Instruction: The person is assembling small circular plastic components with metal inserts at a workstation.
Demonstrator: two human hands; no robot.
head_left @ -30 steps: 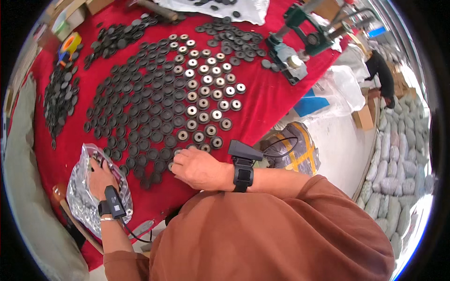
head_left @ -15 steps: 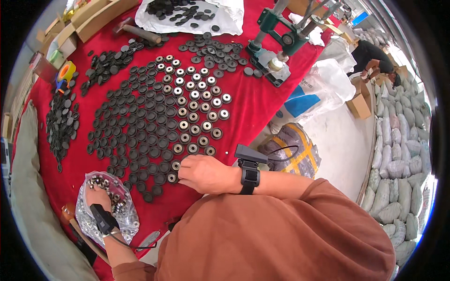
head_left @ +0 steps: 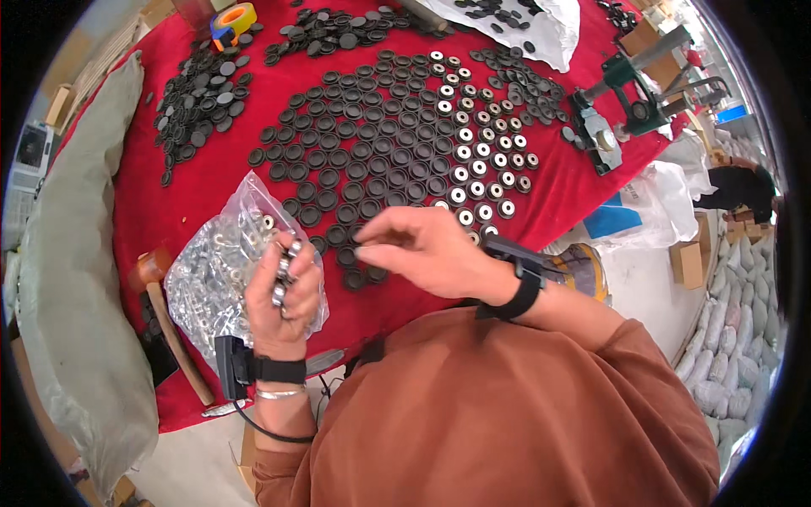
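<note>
Several small shiny metal bearings (head_left: 280,293) sit in the curled fingers of my left hand (head_left: 291,317), which is raised over the right side of a clear plastic bag (head_left: 190,275). More bearings show through the bag. My right hand (head_left: 435,249) hovers just right of it, thumb and index finger parted, with nothing visible between them. Beneath and beyond my right hand, black round cups (head_left: 363,150) stand in close rows on red cloth. The rows on their right side have metal bearings (head_left: 478,190) seated in them; my right hand hides some cups.
A wooden-handled mallet (head_left: 173,334) lies left of the bag, beside a long grey-green sack (head_left: 80,279). Loose black discs (head_left: 203,97) are heaped at the far left. A green hand press (head_left: 634,106) stands far right, and a person (head_left: 735,188) is beyond it.
My left hand has come up out of the bag with bearings in it. My right hand has left the bearing rows and moved toward it, fingers parting. The view has shifted left.
</note>
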